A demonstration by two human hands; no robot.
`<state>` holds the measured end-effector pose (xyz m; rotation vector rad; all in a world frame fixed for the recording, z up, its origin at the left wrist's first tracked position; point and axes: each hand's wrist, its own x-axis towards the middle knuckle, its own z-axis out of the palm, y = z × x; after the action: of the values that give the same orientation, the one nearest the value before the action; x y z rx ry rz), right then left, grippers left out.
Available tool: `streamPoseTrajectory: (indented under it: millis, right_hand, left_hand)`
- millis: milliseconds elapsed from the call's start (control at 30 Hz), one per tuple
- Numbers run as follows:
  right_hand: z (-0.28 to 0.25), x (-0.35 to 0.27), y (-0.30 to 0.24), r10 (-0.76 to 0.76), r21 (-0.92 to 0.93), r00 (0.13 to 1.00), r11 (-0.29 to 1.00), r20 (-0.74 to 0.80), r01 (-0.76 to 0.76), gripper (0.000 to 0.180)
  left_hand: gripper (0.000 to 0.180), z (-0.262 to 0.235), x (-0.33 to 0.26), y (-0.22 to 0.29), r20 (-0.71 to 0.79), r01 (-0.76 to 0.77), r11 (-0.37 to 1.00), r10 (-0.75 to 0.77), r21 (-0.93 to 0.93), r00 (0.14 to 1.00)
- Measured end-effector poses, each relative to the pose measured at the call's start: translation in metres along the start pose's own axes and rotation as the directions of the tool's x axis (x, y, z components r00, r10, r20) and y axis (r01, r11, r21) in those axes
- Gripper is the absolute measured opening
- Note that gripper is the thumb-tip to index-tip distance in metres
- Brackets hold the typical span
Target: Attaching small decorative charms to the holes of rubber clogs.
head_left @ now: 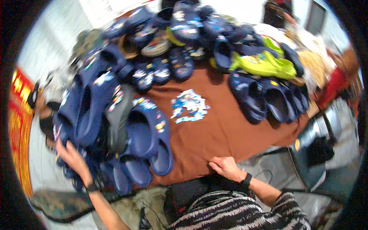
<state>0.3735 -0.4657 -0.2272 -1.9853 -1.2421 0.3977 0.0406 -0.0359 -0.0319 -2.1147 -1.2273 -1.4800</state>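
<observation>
At the left edge of the piled navy clogs (88, 115), my left hand (74, 159) reaches out with its fingers stretched and apart. Its fingertips are against or just beside the outermost clogs; I cannot tell whether they touch. My right hand (226, 168) rests at the near edge of the brown cloth (203, 138), its fingers curled in. Anything inside those fingers is hidden. A small heap of white and blue pieces (189, 105), too small to make out singly, lies on the middle of the cloth. Close to my left hand is a black clog (119, 119).
More navy clogs (184, 27) are piled along the far side. A lime-green clog (264, 64) lies on others at the far right, with navy clogs (274, 97) before it. A red-clad person (331, 86) is partly visible at right. Camouflage fabric (61, 205) lies lower left.
</observation>
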Motion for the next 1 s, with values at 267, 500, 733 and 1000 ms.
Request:
streamPoseTrajectory:
  millis: [267,500,733,1000]
  right_hand:
    - [-0.027,-0.016,0.015,0.056,0.139,0.998,0.989,-0.019,-0.053,0.025]
    - [-0.081,0.004,0.054,0.22,0.128,0.905,0.974,-0.364,-0.185,0.021]
    - [-0.175,0.04,0.081,0.056,0.006,0.778,0.998,-0.626,-0.067,0.017]
    - [-0.251,0.062,0.11,-0.115,-0.42,0.734,0.874,-0.67,-0.247,0.023]
  left_hand:
    - [0.039,-0.031,-0.077,0.041,-0.072,0.125,0.976,-0.139,-0.177,0.988]
    - [0.026,-0.058,-0.172,0.191,0.205,0.025,0.916,0.063,-0.401,0.977]
    - [0.023,-0.016,-0.272,0.287,0.625,0.25,0.672,0.398,-0.697,0.671]
    - [0.026,0.031,-0.309,0.31,0.644,0.051,0.748,0.533,-0.662,0.549]
